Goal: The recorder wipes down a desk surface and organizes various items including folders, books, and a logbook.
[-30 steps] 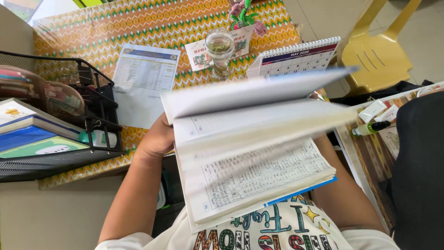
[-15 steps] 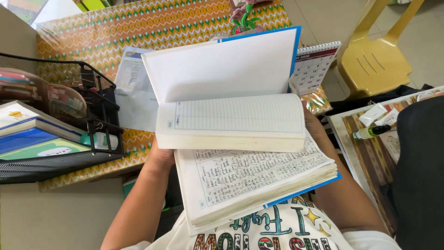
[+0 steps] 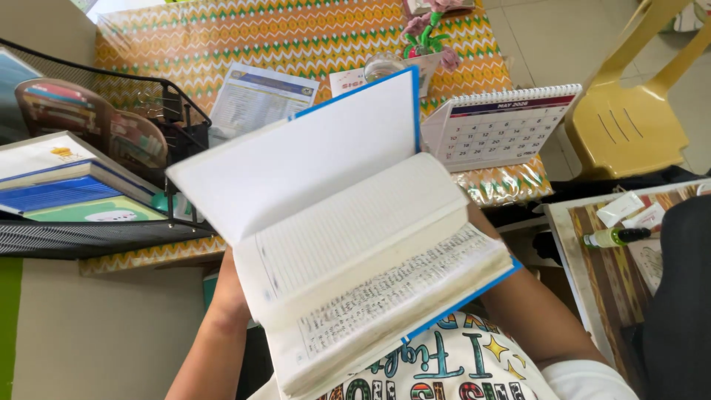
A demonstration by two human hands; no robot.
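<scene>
Wire tray: black mesh, far left on the desk, holding a stack of books with white, blue and green covers; rounded brown dividers stand behind them.

Printed sheet: white with a blue header, lying flat on the orange zigzag desk covering, partly hidden by the ledger.

Left hand: under the ledger's left edge; only the wrist and the back of the hand show, the fingers are hidden beneath the pages, so I cannot tell how they are set.

Ledger: thick, blue-covered, held open and tilted above the person's lap, in front of the desk edge. The front cover stands raised, its white inside facing up; a thick block of ruled pages is lifted; a handwritten page lies below.

Glass: clear, just behind the ledger's top edge, mostly hidden.

Flower ornament: pink and green, beside the glass.

Calendar: spiral-bound, standing at the desk's right end.

Right hand: hidden behind the ledger; only the forearm shows, grip not visible.

Chair: yellow plastic, on the floor right of the desk.

Bottle: small, green, on a side surface at far right.
</scene>
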